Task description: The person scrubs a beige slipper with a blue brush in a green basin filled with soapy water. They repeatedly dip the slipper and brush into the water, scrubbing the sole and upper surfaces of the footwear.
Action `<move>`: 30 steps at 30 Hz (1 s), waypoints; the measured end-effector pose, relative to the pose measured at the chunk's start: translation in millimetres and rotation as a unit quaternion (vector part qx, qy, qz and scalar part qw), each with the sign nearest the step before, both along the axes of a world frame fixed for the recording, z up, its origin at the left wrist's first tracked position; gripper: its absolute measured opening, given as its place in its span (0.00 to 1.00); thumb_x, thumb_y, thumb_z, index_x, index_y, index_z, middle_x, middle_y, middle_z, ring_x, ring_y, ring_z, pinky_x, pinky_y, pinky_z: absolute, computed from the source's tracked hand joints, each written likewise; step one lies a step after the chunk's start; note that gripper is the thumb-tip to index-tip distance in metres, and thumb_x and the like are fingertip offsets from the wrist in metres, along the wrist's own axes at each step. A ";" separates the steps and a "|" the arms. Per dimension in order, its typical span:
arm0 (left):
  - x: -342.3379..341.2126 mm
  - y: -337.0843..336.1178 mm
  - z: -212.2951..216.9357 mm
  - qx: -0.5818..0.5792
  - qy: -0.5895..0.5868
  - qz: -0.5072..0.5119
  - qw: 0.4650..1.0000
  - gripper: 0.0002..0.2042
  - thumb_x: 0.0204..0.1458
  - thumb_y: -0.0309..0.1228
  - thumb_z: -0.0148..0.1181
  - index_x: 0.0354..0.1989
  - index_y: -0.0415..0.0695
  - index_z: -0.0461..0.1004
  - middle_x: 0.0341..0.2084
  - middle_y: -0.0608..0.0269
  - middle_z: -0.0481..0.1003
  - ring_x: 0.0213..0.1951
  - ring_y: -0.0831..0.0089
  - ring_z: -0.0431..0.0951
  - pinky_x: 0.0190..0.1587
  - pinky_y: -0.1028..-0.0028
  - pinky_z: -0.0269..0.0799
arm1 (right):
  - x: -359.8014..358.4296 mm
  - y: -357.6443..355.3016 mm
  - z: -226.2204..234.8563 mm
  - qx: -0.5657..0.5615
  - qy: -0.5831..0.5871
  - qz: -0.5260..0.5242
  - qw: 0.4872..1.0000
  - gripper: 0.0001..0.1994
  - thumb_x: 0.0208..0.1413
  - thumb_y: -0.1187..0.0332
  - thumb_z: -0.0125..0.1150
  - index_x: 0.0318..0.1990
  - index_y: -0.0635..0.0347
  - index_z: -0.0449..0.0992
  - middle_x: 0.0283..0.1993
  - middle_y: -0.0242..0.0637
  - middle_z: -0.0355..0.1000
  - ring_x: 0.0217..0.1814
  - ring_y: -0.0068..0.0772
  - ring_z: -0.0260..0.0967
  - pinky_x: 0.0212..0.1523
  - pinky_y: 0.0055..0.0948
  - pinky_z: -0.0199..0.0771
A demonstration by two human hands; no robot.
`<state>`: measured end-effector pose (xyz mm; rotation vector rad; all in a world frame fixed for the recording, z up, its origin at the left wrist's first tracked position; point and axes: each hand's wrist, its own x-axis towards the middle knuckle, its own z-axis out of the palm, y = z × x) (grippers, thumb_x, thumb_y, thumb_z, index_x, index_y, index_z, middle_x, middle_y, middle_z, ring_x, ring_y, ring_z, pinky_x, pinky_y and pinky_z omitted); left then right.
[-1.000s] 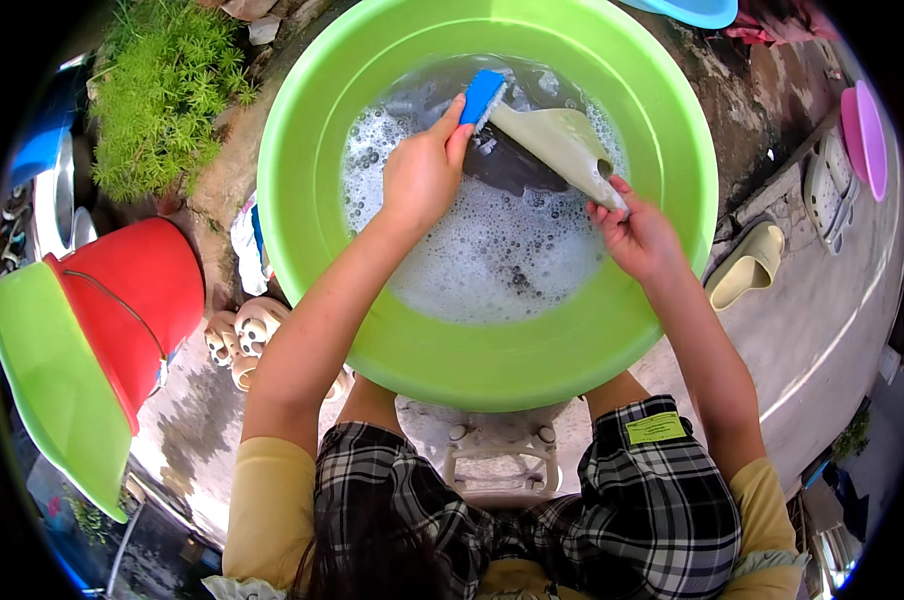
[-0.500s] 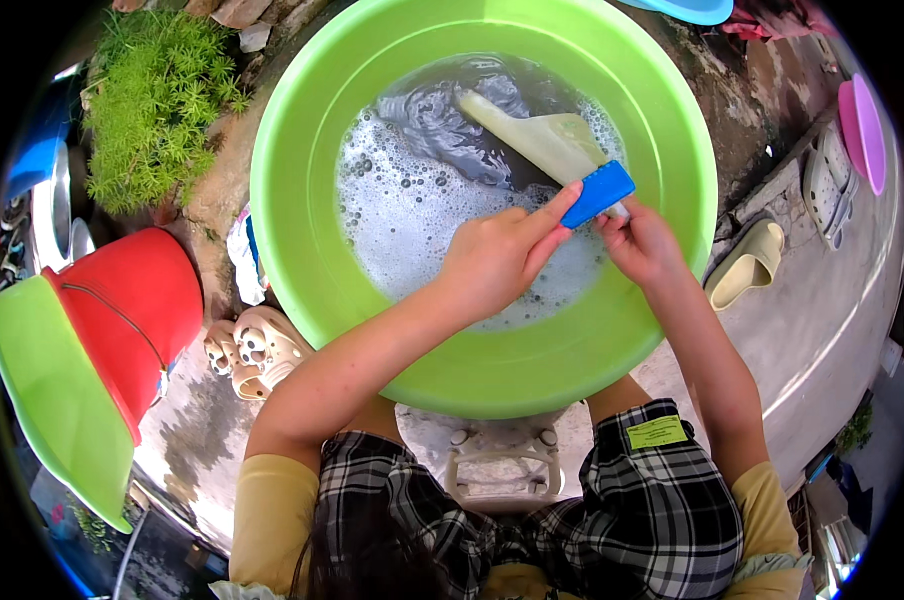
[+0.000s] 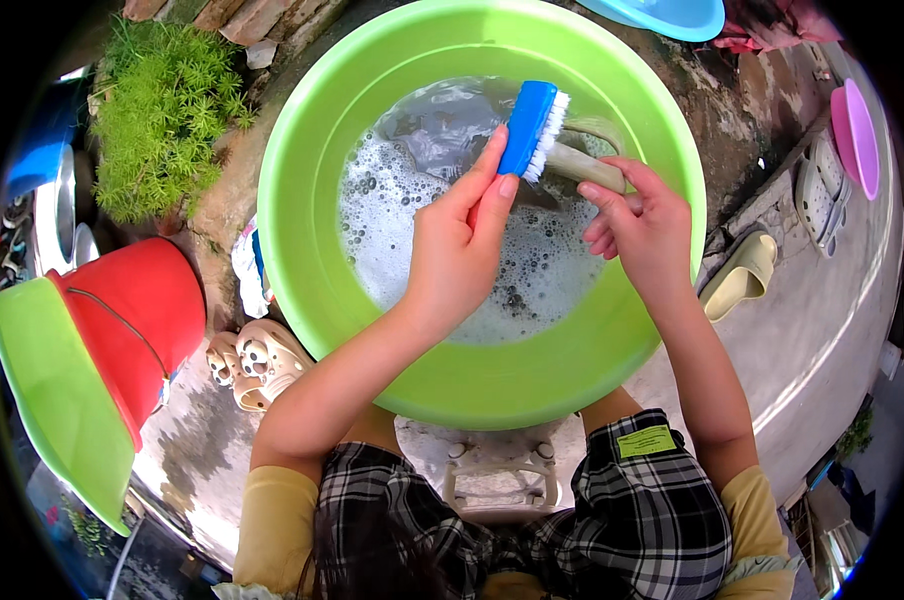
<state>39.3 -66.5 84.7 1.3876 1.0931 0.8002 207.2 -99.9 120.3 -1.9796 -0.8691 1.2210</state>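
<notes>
My left hand [image 3: 459, 240] pinches a blue scrub brush [image 3: 528, 130] with white bristles, which point right. Closed around one end of a pale, wet slipper [image 3: 584, 168] is my right hand [image 3: 648, 225]. The slipper is seen mostly edge-on, its shape partly hidden by the brush and my fingers; the bristles are against or very near it. Both hands are over a large green basin [image 3: 482, 385] that holds greyish water with white suds [image 3: 392, 225].
A red bucket [image 3: 152, 310] and a green basin [image 3: 57, 390] lie left. Beige clogs [image 3: 262, 360] sit beside the big basin. To the right are a pale slipper [image 3: 740, 277], a grey clog [image 3: 820, 200] and a pink basin [image 3: 854, 140]. A low stool [image 3: 500, 485] stands below.
The brush has moved up and left and turned upright, its bristles now showing. The slipper has turned from a side view to nearly edge-on and been raised. Both hands have risen.
</notes>
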 end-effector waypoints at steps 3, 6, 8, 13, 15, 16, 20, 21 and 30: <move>1.7 -13.8 5.6 0.197 0.065 -0.087 0.974 0.23 0.50 0.27 0.57 0.57 0.50 0.66 0.16 0.61 0.69 0.15 0.70 0.65 0.20 0.73 0.64 | -8.4 0.6 -17.4 0.067 -0.092 0.046 0.992 0.08 0.49 0.70 0.62 0.33 0.66 0.75 0.15 0.34 0.70 0.14 0.18 0.66 0.15 0.20 0.63; -11.4 2.2 -12.6 0.278 0.187 -0.060 0.940 0.23 0.50 0.28 0.58 0.57 0.52 0.67 0.15 0.62 0.68 0.15 0.68 0.67 0.19 0.70 0.64 | -14.7 13.2 -18.9 0.076 -0.055 0.042 0.995 0.07 0.47 0.73 0.63 0.34 0.66 0.76 0.13 0.32 0.67 0.13 0.18 0.65 0.15 0.20 0.63; -13.6 8.5 -11.7 0.248 0.186 -0.032 0.950 0.22 0.51 0.29 0.58 0.57 0.53 0.67 0.14 0.61 0.68 0.15 0.67 0.67 0.18 0.68 0.63 | -18.6 17.1 -18.2 0.107 -0.079 0.041 0.990 0.09 0.46 0.73 0.63 0.35 0.66 0.76 0.12 0.31 0.65 0.13 0.17 0.64 0.14 0.20 0.62; -20.8 9.7 0.8 0.187 0.161 -0.026 0.969 0.20 0.54 0.27 0.54 0.57 0.49 0.66 0.15 0.62 0.66 0.17 0.78 0.62 0.21 0.77 0.61 | -15.8 21.5 -25.3 0.119 -0.089 0.022 0.989 0.13 0.44 0.72 0.66 0.38 0.69 0.76 0.11 0.30 0.64 0.11 0.17 0.62 0.13 0.20 0.60; -17.2 -2.7 0.4 0.230 0.148 -0.057 0.960 0.19 0.53 0.30 0.55 0.55 0.50 0.68 0.15 0.57 0.69 0.16 0.66 0.69 0.20 0.69 0.64 | -14.0 21.5 -25.5 0.111 -0.074 0.039 0.990 0.15 0.44 0.71 0.67 0.40 0.70 0.75 0.11 0.30 0.63 0.11 0.16 0.62 0.13 0.20 0.60; -18.7 -0.1 -2.4 0.211 0.158 -0.042 0.964 0.20 0.53 0.30 0.55 0.56 0.50 0.67 0.15 0.57 0.69 0.16 0.65 0.69 0.20 0.69 0.64 | -15.5 20.9 -24.8 0.120 -0.072 0.027 0.990 0.15 0.44 0.71 0.67 0.40 0.70 0.75 0.11 0.29 0.63 0.11 0.16 0.62 0.13 0.20 0.60; -26.2 21.2 -4.3 0.105 0.199 -0.021 0.974 0.20 0.53 0.30 0.55 0.56 0.49 0.67 0.16 0.57 0.70 0.17 0.64 0.70 0.21 0.69 0.66 | -16.8 16.6 -25.7 0.133 -0.057 0.004 0.989 0.15 0.44 0.72 0.67 0.39 0.71 0.75 0.11 0.29 0.63 0.11 0.15 0.62 0.13 0.19 0.61; -23.0 11.1 -0.2 0.133 0.173 -0.023 0.976 0.20 0.53 0.30 0.55 0.56 0.49 0.67 0.16 0.57 0.70 0.17 0.64 0.70 0.21 0.69 0.66 | -15.9 16.3 -26.4 0.131 -0.052 0.005 0.990 0.15 0.45 0.72 0.67 0.39 0.72 0.75 0.11 0.28 0.63 0.12 0.15 0.62 0.13 0.19 0.61; -17.1 5.6 2.0 0.127 0.143 -0.040 0.981 0.21 0.53 0.30 0.55 0.57 0.50 0.66 0.15 0.57 0.68 0.17 0.65 0.69 0.22 0.69 0.65 | -12.5 12.8 -27.4 0.126 -0.034 -0.009 0.991 0.15 0.45 0.72 0.66 0.40 0.72 0.75 0.12 0.28 0.63 0.13 0.14 0.63 0.15 0.18 0.63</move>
